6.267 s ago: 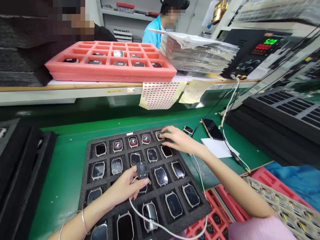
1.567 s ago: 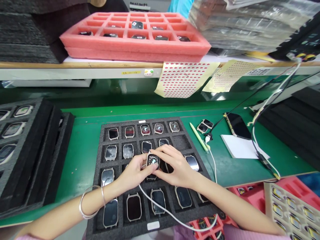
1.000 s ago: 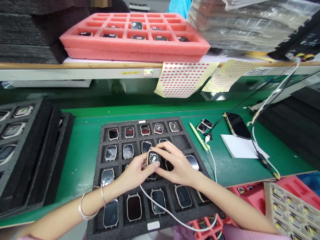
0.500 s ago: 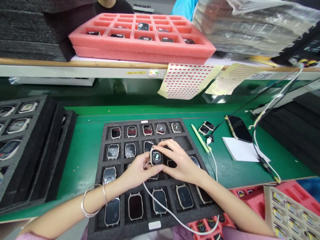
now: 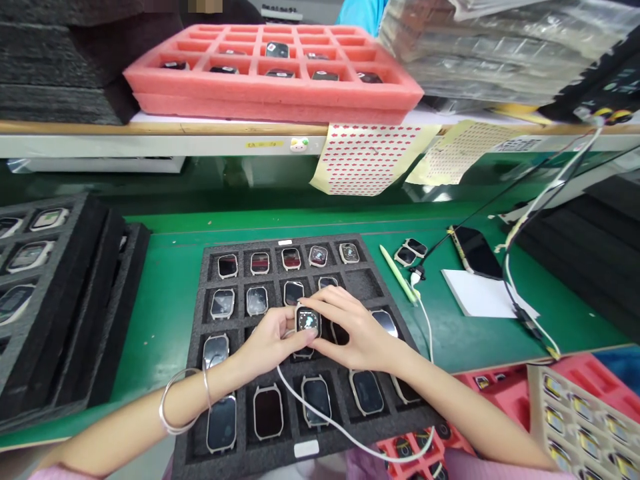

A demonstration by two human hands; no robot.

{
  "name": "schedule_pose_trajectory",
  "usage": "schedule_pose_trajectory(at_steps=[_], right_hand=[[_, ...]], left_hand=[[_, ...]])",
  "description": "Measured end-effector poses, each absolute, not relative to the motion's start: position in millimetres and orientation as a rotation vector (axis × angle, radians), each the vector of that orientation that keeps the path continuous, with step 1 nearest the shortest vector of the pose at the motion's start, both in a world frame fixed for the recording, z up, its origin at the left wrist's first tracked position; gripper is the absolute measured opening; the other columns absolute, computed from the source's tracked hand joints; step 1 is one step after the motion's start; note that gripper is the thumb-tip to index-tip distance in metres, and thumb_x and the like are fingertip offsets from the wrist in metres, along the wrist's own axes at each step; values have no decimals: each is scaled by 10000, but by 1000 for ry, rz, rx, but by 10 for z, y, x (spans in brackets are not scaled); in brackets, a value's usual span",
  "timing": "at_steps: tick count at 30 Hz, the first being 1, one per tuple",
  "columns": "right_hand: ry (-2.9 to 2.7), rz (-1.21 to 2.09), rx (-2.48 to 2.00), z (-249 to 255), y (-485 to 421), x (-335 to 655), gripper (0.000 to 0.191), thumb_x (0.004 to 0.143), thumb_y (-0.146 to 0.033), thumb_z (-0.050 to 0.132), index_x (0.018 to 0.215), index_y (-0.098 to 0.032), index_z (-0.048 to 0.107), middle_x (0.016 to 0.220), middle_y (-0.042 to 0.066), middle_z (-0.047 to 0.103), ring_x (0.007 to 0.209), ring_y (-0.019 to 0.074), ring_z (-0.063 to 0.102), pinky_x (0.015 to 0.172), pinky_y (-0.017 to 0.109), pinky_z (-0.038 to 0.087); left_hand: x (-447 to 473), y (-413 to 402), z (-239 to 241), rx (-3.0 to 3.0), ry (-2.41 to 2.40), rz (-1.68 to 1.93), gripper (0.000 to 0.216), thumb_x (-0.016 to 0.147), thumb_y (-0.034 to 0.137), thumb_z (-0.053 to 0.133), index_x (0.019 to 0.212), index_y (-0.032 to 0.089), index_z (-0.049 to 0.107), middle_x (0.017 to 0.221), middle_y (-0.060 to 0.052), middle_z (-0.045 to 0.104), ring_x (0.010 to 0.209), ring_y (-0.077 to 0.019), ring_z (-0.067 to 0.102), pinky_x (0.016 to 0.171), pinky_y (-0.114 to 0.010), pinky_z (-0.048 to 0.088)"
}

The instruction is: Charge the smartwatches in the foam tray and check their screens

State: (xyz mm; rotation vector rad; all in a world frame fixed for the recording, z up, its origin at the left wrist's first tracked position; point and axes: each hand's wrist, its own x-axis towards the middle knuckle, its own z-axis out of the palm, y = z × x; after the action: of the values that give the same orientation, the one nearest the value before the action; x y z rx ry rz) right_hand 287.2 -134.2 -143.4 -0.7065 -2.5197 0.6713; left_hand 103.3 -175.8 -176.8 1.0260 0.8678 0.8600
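Note:
Between my two hands is a smartwatch case (image 5: 307, 321) without a strap, its dark screen lit with a dial. My left hand (image 5: 273, 340) grips its left side, thumb at the lower edge. From the right, my right hand (image 5: 357, 327) holds the watch too, fingers over its top and thumb below. A white cable (image 5: 320, 420) runs from under my left hand and loops to the right; where it meets the watch is hidden. Beneath the hands lies a black foam tray (image 5: 240, 460) with rows of watch cases in its compartments, some covered by my hands.
A green pen (image 5: 397, 273), two small watch cases (image 5: 410, 251), a phone (image 5: 477, 252) and white paper (image 5: 480, 293) lie right of the tray. Foam trays (image 5: 75, 300) stack at left. A pink foam tray (image 5: 275, 100) sits on the shelf; beige and pink trays are at lower right.
The whole view has shifted slightly. Both hands keep hold of the watch, and my left thumb now reaches over the lower part of its screen.

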Motion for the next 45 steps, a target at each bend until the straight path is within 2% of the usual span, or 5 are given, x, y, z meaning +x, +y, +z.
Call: schedule_pose_trajectory(at_steps=[11,19,28,35,45], right_hand=[[-2415,694,-656,-1493,-1371,2873,457,823,-219,623,1258,-129,511,973,112,616,877,229,555,797,423,458],[-2170,1276,-542,-1441,-1257,2935,401,886,-335,605,1264,-208,560,1136,113,559,1051,229,548,895,437,458],[-2001,1526,-517,-1446,-1226,2936,329,870,-343,635,1173,-216,652,1116,104,575,1030,226,565,922,442,439],[-2136,1354,-498,-1391,-1223,2961,403,853,-268,657,1246,-211,586,1146,114,563,1049,230,559,922,459,446],[-2436,716,-671,-1449,-1329,2891,459,835,-286,659,1261,-169,531,1122,136,542,1044,254,506,891,468,454]], left_hand=[[1024,-1742,-1693,1041,775,840,237,810,287,683,974,117,658,814,-36,633,784,-167,577,739,-275,442],[970,-1723,-1556,873,675,706,308,802,365,689,929,88,640,723,-69,684,365,-21,244,325,-175,160],[925,-1736,-1526,904,596,683,319,788,381,696,879,84,623,789,-136,723,361,-21,211,330,-197,122],[982,-1762,-1564,940,635,774,342,786,405,700,937,104,645,788,-96,707,722,-173,602,675,-265,438],[1005,-1737,-1710,1080,850,785,307,822,368,653,993,116,611,862,-44,599,773,-161,538,698,-267,434]])
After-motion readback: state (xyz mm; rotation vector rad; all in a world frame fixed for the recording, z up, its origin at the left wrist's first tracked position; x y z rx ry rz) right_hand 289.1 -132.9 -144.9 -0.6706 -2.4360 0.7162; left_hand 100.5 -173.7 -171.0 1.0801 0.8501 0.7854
